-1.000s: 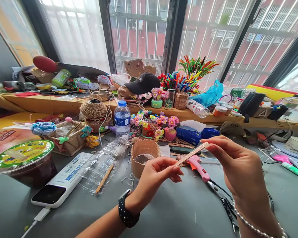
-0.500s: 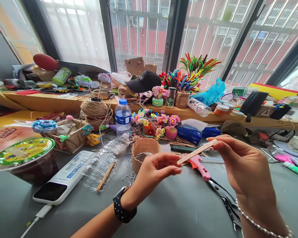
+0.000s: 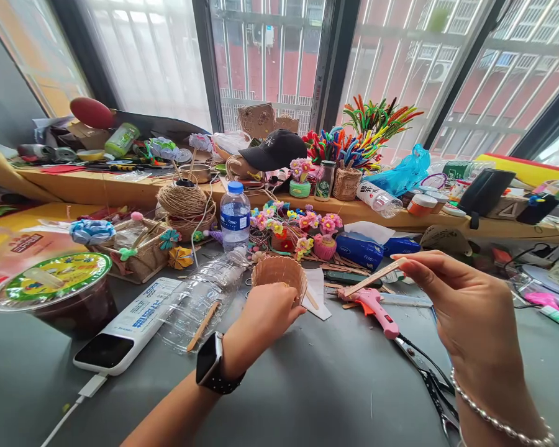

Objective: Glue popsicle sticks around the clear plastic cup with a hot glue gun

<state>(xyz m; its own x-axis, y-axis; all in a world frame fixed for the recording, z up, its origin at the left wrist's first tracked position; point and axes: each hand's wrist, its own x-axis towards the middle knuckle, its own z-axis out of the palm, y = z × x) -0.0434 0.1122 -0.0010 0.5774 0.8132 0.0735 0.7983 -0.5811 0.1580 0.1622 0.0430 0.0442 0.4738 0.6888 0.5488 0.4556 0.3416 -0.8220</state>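
Observation:
My right hand [image 3: 466, 310] pinches one end of a wooden craft stick [image 3: 372, 277] between thumb and fingers, its free end pointing left over the pink hot glue gun [image 3: 376, 313]. With its fingers over the near rim and the thumb outside, my left hand [image 3: 270, 316] grips a round brown cup [image 3: 276, 271] that looks built of craft sticks. The cup leans slightly, and the hand hides its near wall. Just right of the cup lies a white sheet of paper [image 3: 320, 304] with another craft stick [image 3: 312, 300] on it.
Scissors [image 3: 431, 385] lie near my right wrist. At left are a clear plastic bottle [image 3: 200, 298] on its side, a white power bank [image 3: 130, 326] and a lidded drink cup [image 3: 69, 304]. A water bottle [image 3: 235, 217] and crafted flowers [image 3: 307, 226] stand behind.
My left hand has let go of the craft stick's end and moved left and down onto the round cup, which is now tilted. My right hand still holds the stick.

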